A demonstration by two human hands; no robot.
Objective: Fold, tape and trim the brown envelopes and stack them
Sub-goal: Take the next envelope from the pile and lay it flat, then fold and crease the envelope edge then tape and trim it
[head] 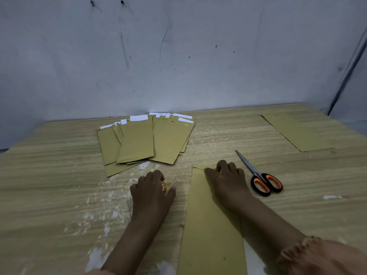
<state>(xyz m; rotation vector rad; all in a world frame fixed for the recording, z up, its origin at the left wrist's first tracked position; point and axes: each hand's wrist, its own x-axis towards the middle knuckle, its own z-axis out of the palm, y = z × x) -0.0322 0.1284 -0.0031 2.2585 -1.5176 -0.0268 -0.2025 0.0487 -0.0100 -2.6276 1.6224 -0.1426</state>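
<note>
A long brown envelope (210, 231) lies lengthwise on the wooden table (59, 195) in front of me. My right hand (226, 179) presses down on its far end with curled fingertips at the top edge. To its left, my left hand (153, 189) grips a small roll of clear tape (165, 187), mostly hidden under the fingers. Scissors with orange and black handles (262, 179) lie shut on the table just right of my right hand.
A loose pile of several brown envelopes with white strips (147, 137) sits at the back centre near the wall. One more flat brown envelope (297, 132) lies at the far right. A dark rod (349, 70) leans in the right corner.
</note>
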